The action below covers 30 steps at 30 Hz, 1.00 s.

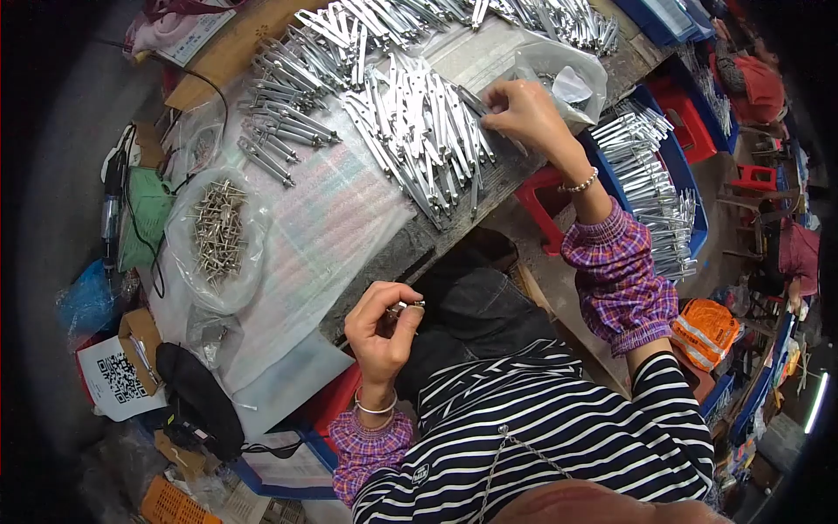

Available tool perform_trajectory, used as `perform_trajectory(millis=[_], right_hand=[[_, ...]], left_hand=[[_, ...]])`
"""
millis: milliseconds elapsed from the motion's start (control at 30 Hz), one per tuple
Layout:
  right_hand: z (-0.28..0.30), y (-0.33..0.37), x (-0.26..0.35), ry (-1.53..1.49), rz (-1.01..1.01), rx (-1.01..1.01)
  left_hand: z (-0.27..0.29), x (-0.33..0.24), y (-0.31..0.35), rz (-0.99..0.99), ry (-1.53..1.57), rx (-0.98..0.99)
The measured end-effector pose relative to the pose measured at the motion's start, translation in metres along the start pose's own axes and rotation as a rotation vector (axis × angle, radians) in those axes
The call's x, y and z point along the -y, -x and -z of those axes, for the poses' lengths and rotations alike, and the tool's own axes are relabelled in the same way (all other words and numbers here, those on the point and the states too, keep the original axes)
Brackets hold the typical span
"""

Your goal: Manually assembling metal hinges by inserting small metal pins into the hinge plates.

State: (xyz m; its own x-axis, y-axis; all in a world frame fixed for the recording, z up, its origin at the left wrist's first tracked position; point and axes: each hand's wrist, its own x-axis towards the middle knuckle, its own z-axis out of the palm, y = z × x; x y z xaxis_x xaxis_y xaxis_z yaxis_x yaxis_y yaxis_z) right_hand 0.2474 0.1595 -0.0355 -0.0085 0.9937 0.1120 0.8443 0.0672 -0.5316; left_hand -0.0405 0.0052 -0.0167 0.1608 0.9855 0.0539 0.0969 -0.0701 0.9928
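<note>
At upper centre of the frame, I see the heap of silver metal strips (pixel 423 127), many slanting down rightward, just left of the nearer right hand (pixel 531 113), its curled grip's contents beyond my telling, while the left hand (pixel 381 336), lower, pinches small metal pieces (pixel 419 304).

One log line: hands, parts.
left hand: holds small metal pieces | right hand: beside silver metal parts | clear bag: metal pins

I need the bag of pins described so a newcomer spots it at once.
Find the table, spread with long silver parts. On its left side sits an open clear bag. Unlike the second bag, beside the right hand, it is heaped with short brassy pins.
</note>
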Motion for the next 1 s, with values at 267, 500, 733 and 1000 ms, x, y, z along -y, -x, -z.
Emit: perform_trajectory(millis=[267, 500, 733, 1000], right_hand=[[0.017, 0.009, 0.008, 0.014, -0.016, 0.022], [0.024, 0.04, 0.02, -0.546, -0.057, 0.048], [0.001, 0.111, 0.059, -0.357, 0.231, 0.006], [-0.012, 0.112, 0.059, -0.166, 0.266, 0.046]], left_hand=[[-0.002, -0.006, -0.001, 0.136, 0.026, -0.008], [-0.006, -0.004, -0.002, 0.147, 0.028, 0.017], [-0.01, 0.004, -0.001, 0.07, 0.04, 0.027], [-0.011, 0.003, 0.001, 0.076, 0.033, 0.014]])
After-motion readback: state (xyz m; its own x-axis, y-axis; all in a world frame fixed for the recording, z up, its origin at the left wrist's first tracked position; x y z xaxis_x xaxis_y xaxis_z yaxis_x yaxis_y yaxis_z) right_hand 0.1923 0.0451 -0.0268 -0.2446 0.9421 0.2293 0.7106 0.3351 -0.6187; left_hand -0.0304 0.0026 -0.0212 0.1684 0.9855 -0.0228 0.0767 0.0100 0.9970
